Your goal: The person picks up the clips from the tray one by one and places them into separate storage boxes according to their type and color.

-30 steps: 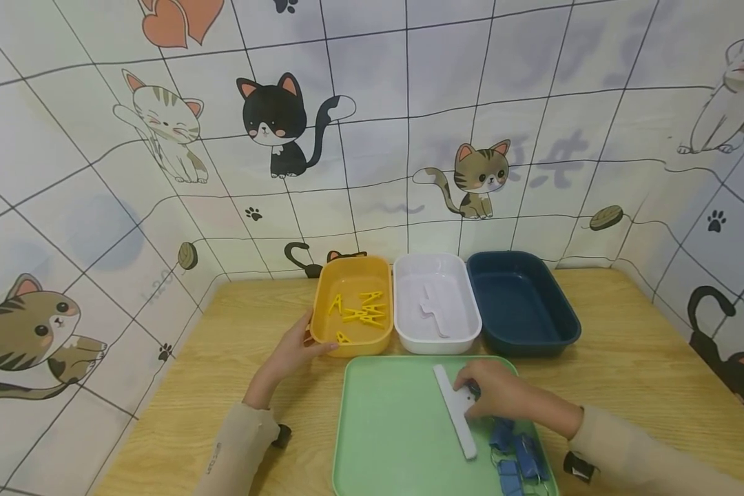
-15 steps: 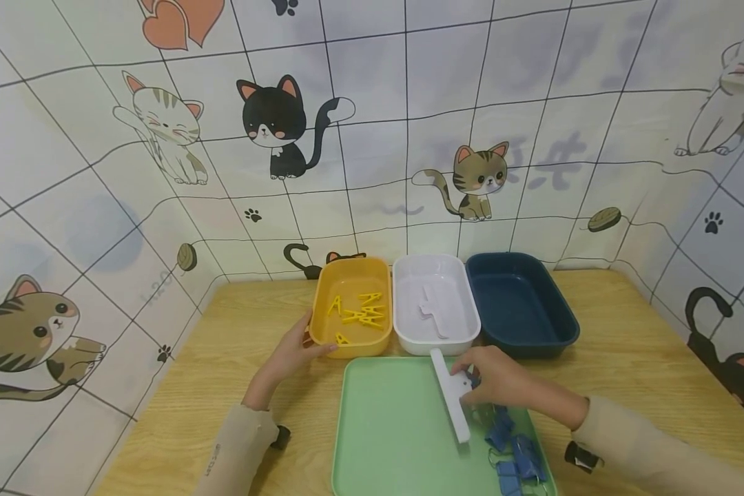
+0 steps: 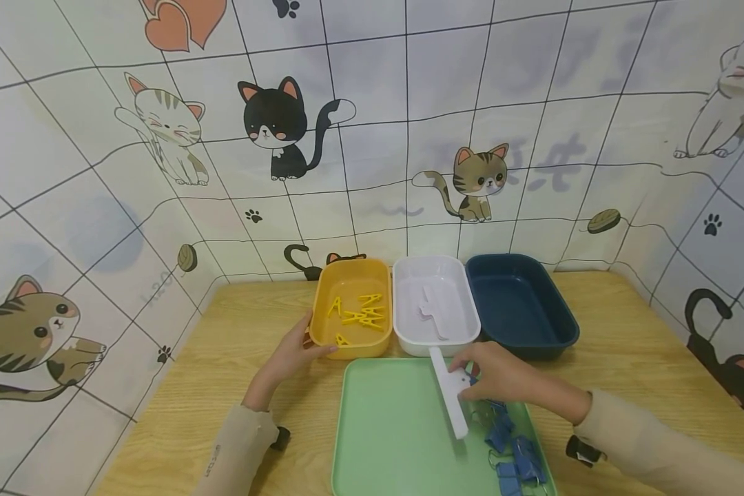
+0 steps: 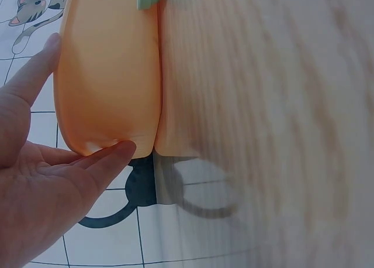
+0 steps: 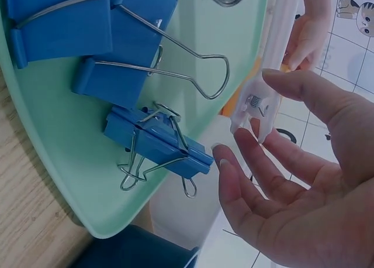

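A long white spring-loaded bag clip is pinched by its handle between the thumb and fingers of my right hand. It slants above the green tray, its far end near the white bin's front edge. The clip's spring shows in the right wrist view, next to the fingertips. My left hand holds the yellow bin at its near left corner, thumb along the front rim and fingers against the side. Yellow clothespin-like clips lie inside that bin.
The white bin stands beside the yellow one and contains a white clip. At its right is a dark blue bin. Several blue binder clips lie on the tray's right side. A cat-print wall covering rises behind the bins.
My right hand has lifted the white bag clip off the tray and carried it slightly away from me, toward the white bin. My left hand keeps its place on the yellow bin.
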A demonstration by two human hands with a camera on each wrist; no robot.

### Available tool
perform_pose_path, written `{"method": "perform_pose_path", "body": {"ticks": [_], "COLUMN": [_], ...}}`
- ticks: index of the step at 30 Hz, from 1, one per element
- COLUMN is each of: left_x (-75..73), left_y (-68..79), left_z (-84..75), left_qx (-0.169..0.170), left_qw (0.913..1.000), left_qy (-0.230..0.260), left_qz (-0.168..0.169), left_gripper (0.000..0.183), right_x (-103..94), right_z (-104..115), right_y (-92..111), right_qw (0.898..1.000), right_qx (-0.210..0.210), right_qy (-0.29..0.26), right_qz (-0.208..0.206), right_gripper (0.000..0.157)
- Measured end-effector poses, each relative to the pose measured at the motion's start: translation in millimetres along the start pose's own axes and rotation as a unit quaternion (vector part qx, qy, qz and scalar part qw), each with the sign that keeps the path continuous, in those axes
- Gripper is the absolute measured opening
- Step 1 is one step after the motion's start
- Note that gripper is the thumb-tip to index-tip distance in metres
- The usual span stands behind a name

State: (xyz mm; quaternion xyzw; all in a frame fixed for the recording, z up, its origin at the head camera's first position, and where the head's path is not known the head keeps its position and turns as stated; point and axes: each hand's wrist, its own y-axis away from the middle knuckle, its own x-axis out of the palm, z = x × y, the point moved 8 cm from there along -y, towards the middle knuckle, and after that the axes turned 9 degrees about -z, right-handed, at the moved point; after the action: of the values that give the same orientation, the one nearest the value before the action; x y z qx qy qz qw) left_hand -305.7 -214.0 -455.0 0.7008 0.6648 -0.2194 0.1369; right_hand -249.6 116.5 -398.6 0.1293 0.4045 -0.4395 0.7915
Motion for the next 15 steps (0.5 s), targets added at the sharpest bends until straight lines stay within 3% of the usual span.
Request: {"method": "perform_pose_path", "body": {"ticks": [15], "left_x": [-0.8], "left_y": [0.0], "left_z": [0.7], "left_qx": [0.007], "left_qw": [1.0000], "left_qy": [0.004], "left_qz": [0.004], "left_gripper": [0.089], "right_x": [-8.4], "right_z": [9.0], "right_y": [-2.2], "right_qw": [1.000], "right_qx": [0.014], "right_qy": [-0.018], "right_qz": [0.020], "right_gripper": [0.034]}}
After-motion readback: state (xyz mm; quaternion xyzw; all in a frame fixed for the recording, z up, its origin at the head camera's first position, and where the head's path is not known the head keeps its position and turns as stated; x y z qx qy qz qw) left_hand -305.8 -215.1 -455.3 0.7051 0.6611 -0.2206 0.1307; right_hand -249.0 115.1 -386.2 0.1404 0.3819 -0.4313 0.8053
